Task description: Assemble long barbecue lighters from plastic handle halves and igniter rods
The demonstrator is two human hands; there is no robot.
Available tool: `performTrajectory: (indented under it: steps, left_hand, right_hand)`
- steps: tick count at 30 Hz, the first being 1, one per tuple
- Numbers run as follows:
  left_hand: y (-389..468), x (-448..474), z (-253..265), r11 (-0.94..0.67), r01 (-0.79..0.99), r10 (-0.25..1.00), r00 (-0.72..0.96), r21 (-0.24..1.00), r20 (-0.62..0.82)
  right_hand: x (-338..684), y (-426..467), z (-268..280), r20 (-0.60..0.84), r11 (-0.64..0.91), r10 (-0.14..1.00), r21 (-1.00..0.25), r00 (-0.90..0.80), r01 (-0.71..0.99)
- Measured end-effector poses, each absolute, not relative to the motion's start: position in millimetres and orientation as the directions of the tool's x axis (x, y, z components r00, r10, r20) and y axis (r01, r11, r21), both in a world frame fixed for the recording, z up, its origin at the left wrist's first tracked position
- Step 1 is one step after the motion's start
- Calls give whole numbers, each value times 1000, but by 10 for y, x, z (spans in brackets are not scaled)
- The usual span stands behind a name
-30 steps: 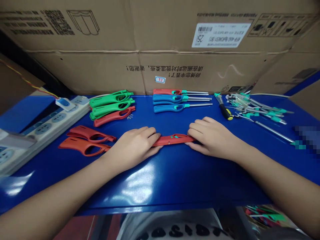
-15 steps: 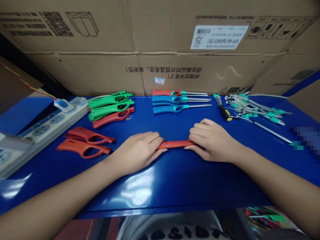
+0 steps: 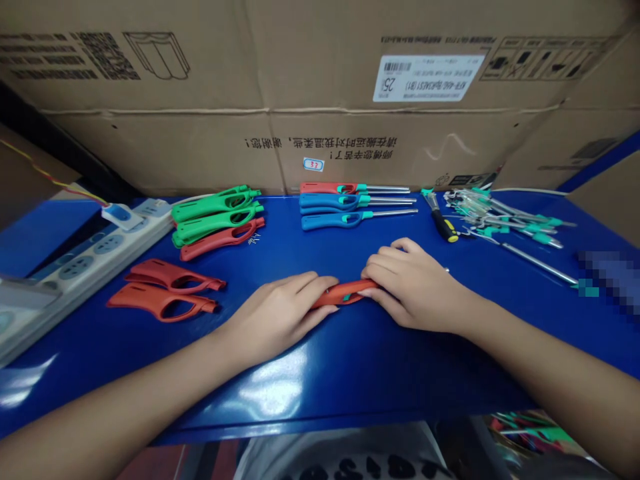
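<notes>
Both of my hands grip one orange-red long-reach lighter (image 3: 339,293) just above the blue table. My left hand (image 3: 280,313) is closed around its handle end. The fingers of my right hand (image 3: 410,287) wrap the other end and hide it, though a small bright tip shows past the wrist. Between the hands, the trigger opening and a bit of green trigger are visible. Ahead lie a red lighter (image 3: 325,189) and two blue lighters (image 3: 327,221) with metal tubes. To the left are orange-red handle shells (image 3: 145,299) and green handle shells (image 3: 210,230).
A white power strip (image 3: 85,263) runs along the left side. A yellow-black handled tool (image 3: 444,227) lies by a pile of metal tubes with green parts (image 3: 500,210) at the right. A large cardboard box (image 3: 200,147) stands behind the blue table (image 3: 350,373).
The lighter has been rolled in my hands, so its trigger opening and green trigger now show. My hands have drawn slightly closer together. The view has shifted a little.
</notes>
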State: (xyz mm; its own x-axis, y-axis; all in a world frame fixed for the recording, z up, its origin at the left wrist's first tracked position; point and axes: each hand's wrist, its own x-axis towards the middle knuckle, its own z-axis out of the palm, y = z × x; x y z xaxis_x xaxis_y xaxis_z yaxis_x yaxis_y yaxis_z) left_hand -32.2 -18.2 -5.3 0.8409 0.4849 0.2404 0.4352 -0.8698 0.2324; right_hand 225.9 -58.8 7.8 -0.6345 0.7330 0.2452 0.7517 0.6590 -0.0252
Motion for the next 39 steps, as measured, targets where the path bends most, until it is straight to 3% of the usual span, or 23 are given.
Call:
performTrajectory:
  steps: [3, 6, 11, 14, 26, 33, 39]
  left_hand:
    - [-141, -352, -84, -912, 368, 410, 846, 184, 340]
    - [-89, -390, -102, -931, 326, 366, 827, 167, 426]
    - [-72, -400, -77, -920, 263, 380, 780, 290, 498]
    - [-117, -386, -74, -911, 242, 385, 788, 332, 481]
    - [-33, -385, -135, -871, 307, 466, 765, 384, 445]
    - [117, -480, -57, -862, 384, 505, 709, 331, 493]
    - [167, -495, -29, -857, 395, 515, 690, 331, 509]
  right_hand:
    - [2267, -573, 65, 202, 636, 761, -43, -617, 770]
    - [2299, -554, 72, 265, 662, 739, -122, -619, 739]
    - [2325, -557, 90, 495, 770, 582, -81, -645, 633]
    - [2301, -578, 73, 544, 771, 566, -82, -620, 632]
    - [2351, -534, 74, 387, 737, 647, -96, -657, 669]
    - [2810, -350, 121, 332, 448, 814, 165, -477, 879]
    - [3044, -255, 101, 345, 454, 804, 169, -484, 875]
